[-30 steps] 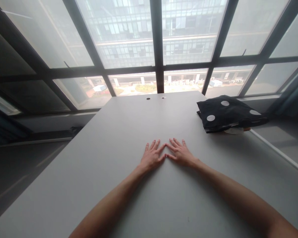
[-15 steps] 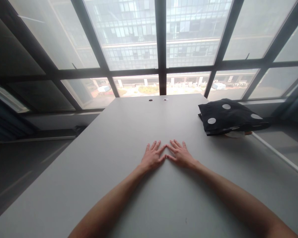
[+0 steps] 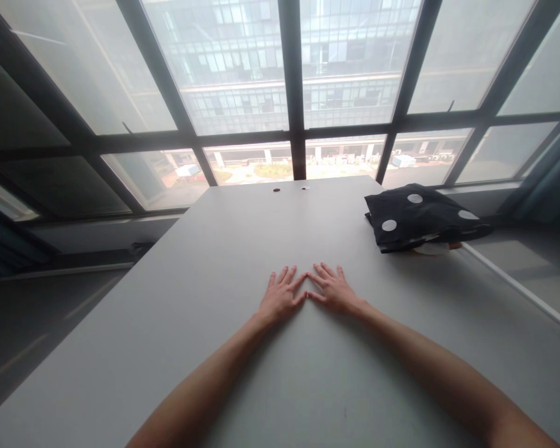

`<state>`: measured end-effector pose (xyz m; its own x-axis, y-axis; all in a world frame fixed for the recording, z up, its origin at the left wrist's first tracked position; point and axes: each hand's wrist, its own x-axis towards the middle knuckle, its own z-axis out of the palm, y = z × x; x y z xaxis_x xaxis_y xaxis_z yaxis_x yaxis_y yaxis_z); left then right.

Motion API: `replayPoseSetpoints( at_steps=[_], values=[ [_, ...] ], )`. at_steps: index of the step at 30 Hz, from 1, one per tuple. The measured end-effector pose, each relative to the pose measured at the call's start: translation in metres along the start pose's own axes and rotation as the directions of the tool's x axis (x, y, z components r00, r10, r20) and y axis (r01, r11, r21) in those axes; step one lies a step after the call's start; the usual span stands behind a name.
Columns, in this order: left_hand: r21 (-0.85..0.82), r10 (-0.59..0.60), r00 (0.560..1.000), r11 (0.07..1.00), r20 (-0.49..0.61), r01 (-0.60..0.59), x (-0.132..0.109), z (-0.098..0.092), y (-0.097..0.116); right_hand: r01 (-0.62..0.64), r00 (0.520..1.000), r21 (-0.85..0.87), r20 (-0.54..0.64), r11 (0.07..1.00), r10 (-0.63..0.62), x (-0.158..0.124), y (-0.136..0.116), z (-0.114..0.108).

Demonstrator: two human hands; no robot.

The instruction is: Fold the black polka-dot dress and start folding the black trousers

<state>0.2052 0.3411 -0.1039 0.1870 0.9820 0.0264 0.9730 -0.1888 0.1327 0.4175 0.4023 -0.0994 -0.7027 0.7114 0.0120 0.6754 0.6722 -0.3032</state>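
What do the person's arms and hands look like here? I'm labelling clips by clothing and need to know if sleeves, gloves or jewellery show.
Both forearms are bare as far up as the picture shows: no sleeve edge is in view. The left hand and right hand wear no gloves. No watch, bracelet or ring can be made out on either wrist or hand, and no markings show. The nails look short and unpainted, though they are too small to be sure.

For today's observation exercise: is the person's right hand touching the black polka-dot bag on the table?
Apart. The head view shows the right hand flat on the table, with bare tabletop between it and the polka-dot bag.
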Motion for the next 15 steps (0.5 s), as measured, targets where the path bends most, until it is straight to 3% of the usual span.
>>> replayPoseSetpoints(
  at_steps=[6,10,13,15],
  values=[
    [0.006,-0.004,1.000,1.000,0.015,0.004,0.000,-0.002,0.001,0.000,1.000,0.025,-0.019,1.000,0.001,0.000,-0.002,0.004],
    [0.019,-0.009,1.000,1.000,0.018,0.009,-0.001,-0.005,0.002,0.010,0.996,0.189,-0.089,0.982,0.007,0.000,0.011,-0.005],
    [0.022,-0.007,1.000,1.000,0.022,0.007,0.000,-0.004,0.001,0.021,0.967,0.362,-0.242,0.932,0.072,0.000,0.047,-0.049],
    [0.025,-0.003,1.000,1.000,0.019,0.003,0.000,-0.002,0.000,-0.021,0.904,0.416,-0.380,0.909,0.195,-0.002,0.085,-0.098]
  ],
)
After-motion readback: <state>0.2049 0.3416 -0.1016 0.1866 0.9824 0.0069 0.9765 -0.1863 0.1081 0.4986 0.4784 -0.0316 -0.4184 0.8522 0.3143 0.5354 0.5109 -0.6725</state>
